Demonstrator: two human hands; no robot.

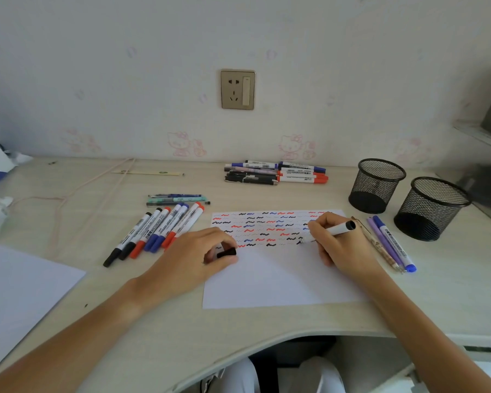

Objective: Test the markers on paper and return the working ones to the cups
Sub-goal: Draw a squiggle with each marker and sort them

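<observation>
Hidden and unreadable parts

Under the right hand (339,245), the marker (330,231) barrel is mostly covered; the black cap (226,252) is half enclosed by the left hand (199,255); marker labels are too small to be read.

A white marker (333,230) slants tip-down on the squiggle-covered paper (278,276); its black cap (226,252) apparently lies apart. Two mesh cups (376,185) stand upright nearby.

Paper (278,279) between marker row (156,231) left, cups (376,185) right
</observation>
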